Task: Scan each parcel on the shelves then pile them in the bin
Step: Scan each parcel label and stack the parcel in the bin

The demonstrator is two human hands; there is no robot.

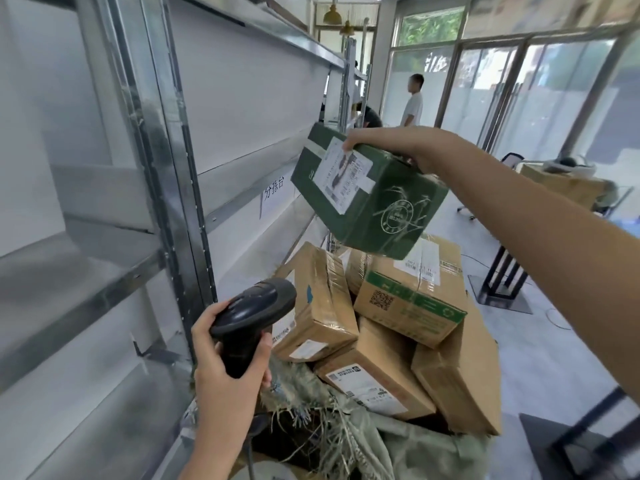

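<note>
Green cardboard up in the air: the right hand (388, 147) grips the green parcel (369, 195) by its top edge, fingers curled over it, white label tilted toward the camera, right above the pile of brown parcels (401, 320). Down low, the left hand (228, 358) wraps its fingers round the black barcode scanner (249, 313), beside the metal shelves (166, 140).

Two bare, sleeveless forearms
</note>
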